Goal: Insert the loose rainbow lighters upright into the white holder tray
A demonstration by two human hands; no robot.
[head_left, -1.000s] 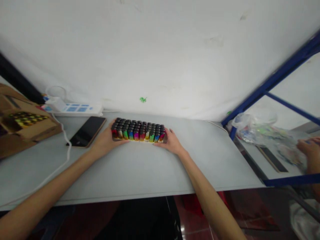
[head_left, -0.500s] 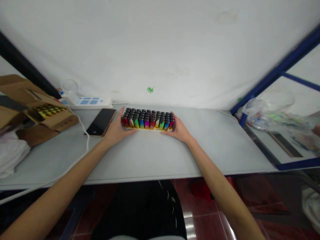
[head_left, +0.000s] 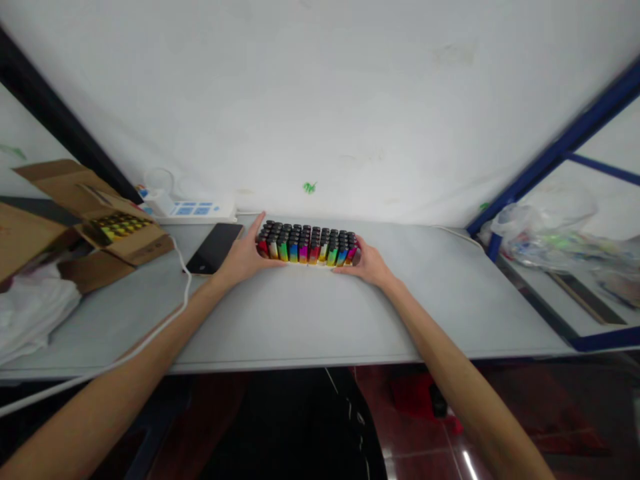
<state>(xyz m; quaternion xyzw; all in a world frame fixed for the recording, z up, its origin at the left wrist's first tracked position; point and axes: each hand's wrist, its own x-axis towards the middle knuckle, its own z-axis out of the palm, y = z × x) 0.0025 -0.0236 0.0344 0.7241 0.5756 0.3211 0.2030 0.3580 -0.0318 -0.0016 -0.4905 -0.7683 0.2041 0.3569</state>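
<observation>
Rows of coloured lighters (head_left: 309, 250) with black tops stand upright, packed tightly in a block on the grey table near the wall. A pale edge shows under the front row; whether it is a tray I cannot tell. My left hand (head_left: 246, 257) grips the block's left end, thumb along the front bottom edge and fingers up the side. Around the right end my right hand (head_left: 369, 262) is closed the same way, its thumb also at the front. A dark phone (head_left: 215, 249) lies just left of my left hand.
An opened cardboard box (head_left: 137, 250) with yellow-and-black items inside stands at the left, beside a white plastic bag (head_left: 37, 310). A white power strip (head_left: 200, 212) lies by the wall. One white cable (head_left: 186, 293) crosses the left side. Blue frame bars (head_left: 550, 159) and plastic bags (head_left: 545, 237) are at the right.
The whole view has shifted slightly, so everything sits a little farther right and lower in the picture. Both hands keep their hold on the lighters, which have hardly moved on the table.
</observation>
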